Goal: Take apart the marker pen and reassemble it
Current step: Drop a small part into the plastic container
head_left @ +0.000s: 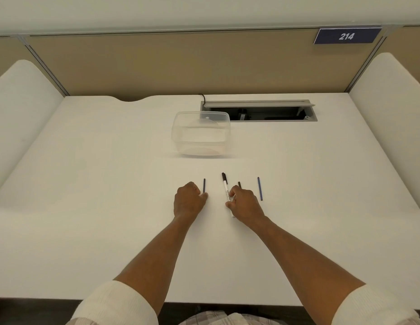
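A white marker pen with a black cap lies on the white desk, pointing away from me. My right hand rests on its near half, fingers curled around the barrel. A second dark-tipped pen pokes out just beyond that hand. A thin dark-blue ink stick lies left of the marker, its near end at the fingertips of my left hand, which is curled. I cannot tell whether that hand pinches the stick. Another blue stick lies apart at the right.
A clear plastic container stands on the desk beyond the pens. Behind it is an open cable slot in the desk. Beige partition walls close off the back and both sides.
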Demonstrator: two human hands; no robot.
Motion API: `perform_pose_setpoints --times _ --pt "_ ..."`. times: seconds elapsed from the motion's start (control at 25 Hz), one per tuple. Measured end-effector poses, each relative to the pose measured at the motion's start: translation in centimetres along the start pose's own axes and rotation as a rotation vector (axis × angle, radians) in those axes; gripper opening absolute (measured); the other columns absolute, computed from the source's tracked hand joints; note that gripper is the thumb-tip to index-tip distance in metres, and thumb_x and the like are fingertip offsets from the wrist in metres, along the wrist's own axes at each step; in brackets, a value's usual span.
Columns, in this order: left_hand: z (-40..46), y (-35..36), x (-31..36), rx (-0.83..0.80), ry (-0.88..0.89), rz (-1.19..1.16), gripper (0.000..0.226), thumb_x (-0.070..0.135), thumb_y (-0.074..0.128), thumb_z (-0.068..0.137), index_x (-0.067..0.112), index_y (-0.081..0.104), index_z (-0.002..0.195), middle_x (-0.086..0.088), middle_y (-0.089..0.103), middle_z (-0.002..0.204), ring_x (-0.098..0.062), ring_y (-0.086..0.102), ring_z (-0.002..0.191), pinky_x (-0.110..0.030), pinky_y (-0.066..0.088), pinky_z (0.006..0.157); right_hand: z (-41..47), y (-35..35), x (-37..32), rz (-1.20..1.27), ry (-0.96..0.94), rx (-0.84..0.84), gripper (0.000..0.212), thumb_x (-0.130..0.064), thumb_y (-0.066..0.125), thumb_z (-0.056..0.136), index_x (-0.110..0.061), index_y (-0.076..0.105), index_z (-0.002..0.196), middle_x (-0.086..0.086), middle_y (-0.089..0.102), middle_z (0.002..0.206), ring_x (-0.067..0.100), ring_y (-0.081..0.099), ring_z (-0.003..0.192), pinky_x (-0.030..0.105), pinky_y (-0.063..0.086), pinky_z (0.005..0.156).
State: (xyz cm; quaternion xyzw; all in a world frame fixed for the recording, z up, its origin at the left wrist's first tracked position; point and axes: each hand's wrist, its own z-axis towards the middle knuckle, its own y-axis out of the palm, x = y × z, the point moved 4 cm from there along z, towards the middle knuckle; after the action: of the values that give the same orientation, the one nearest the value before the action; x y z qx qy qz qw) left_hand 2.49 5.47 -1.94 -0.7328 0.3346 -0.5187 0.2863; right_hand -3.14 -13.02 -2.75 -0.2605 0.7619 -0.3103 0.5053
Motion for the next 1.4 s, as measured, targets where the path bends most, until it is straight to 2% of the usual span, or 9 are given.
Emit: perform_pose_setpoints --times 0.2,0.36,0.44,0.52,0.6,0.92,1.04,1.28,1.4 --pt "0.4 0.1 0.0 -0.009 0.011 0.030 0.018 0.036 0.069 0.076 0.023 0.056 0.077 0.005 0.063 0.079 -0.021 0.062 0.075 -0.027 0.043 0.059 0.3 0.1 -0.2 -0.048 -0.012 0.042 0.023 -0.031 0.067 0.087 -0.014 0.059 0.101 0.006 0.067 0.091 0.028 0.063 0.085 0.035 0.052 0.074" --pt "0.7 -0.1 0.1 0.008 0.070 0.083 0.023 0.036 0.069 0.079 0.023 0.052 0.084 0.009 0.055 0.074 -0.021 0.057 0.071 -0.028 0.037 0.055 0.6 -0.7 -0.5 -0.033 -0.011 0.190 0.017 -0.029 0.053 0.092 -0.016 0.053 0.082 0.000 0.061 0.071 0.027 0.058 0.068 0.033 0.042 0.059" --pt "0.9 -0.2 0.3 0.010 0.096 0.112 0.024 0.037 0.069 0.080 0.023 0.051 0.086 0.008 0.054 0.075 -0.021 0.056 0.071 -0.028 0.037 0.056 0.9 -1.4 -0.8 -0.030 0.006 0.243 0.019 -0.022 0.047 0.092 -0.016 0.047 0.074 -0.002 0.053 0.062 0.026 0.052 0.060 0.039 0.045 0.066" --pt "1.2 -0.3 0.4 0.010 0.115 0.136 0.024 0.037 0.069 0.080 0.022 0.052 0.088 0.006 0.056 0.080 -0.022 0.056 0.072 -0.028 0.040 0.059 1.5 -2.0 -1.0 -0.053 -0.001 0.284 0.020 -0.018 0.044 0.093 -0.015 0.045 0.073 -0.002 0.049 0.059 0.022 0.044 0.054 0.046 0.047 0.086" --pt "1.5 -0.3 0.5 0.010 0.137 0.160 0.023 0.036 0.069 0.081 0.021 0.054 0.090 0.004 0.057 0.082 -0.022 0.056 0.073 -0.028 0.040 0.061 2.0 -2.5 -1.4 -0.055 -0.028 0.295 0.020 -0.016 0.045 0.092 -0.014 0.046 0.073 -0.002 0.050 0.058 0.020 0.042 0.052 0.046 0.047 0.087" --pt "2.2 0.0 0.9 -0.016 0.263 0.363 0.020 0.032 0.060 0.086 0.014 0.064 0.093 -0.006 0.067 0.093 -0.029 0.065 0.083 -0.035 0.053 0.068 3.4 -2.4 -3.3 -0.111 -0.066 0.211 0.017 -0.020 0.046 0.092 -0.013 0.054 0.079 0.003 0.063 0.069 0.029 0.057 0.067 0.037 0.047 0.063" --pt "2.5 0.1 0.9 -0.030 0.298 0.411 0.016 0.027 0.057 0.088 0.013 0.064 0.091 -0.007 0.067 0.092 -0.030 0.065 0.081 -0.035 0.050 0.065 3.9 -2.0 -4.0 -0.127 -0.098 0.200 0.018 -0.022 0.047 0.094 -0.016 0.051 0.078 0.002 0.062 0.068 0.028 0.055 0.066 0.036 0.045 0.061" --pt "3.0 0.1 0.9 -0.024 0.441 0.555 0.016 0.025 0.048 0.090 0.012 0.059 0.090 -0.006 0.064 0.091 -0.030 0.062 0.076 -0.033 0.039 0.060 5.5 -0.8 -5.2 -0.122 -0.239 0.115 0.004 -0.021 0.054 0.091 -0.022 0.058 0.093 -0.009 0.064 0.087 0.019 0.059 0.082 0.034 0.049 0.071" --pt "3.5 -0.5 1.5 0.022 0.536 0.565 0.017 0.026 0.047 0.092 0.012 0.056 0.090 -0.006 0.063 0.089 -0.031 0.062 0.071 -0.033 0.035 0.057 5.8 -0.5 -5.6 -0.159 -0.364 0.072 0.021 -0.022 0.061 0.091 -0.024 0.062 0.112 -0.009 0.064 0.108 0.016 0.056 0.100 0.036 0.050 0.083"
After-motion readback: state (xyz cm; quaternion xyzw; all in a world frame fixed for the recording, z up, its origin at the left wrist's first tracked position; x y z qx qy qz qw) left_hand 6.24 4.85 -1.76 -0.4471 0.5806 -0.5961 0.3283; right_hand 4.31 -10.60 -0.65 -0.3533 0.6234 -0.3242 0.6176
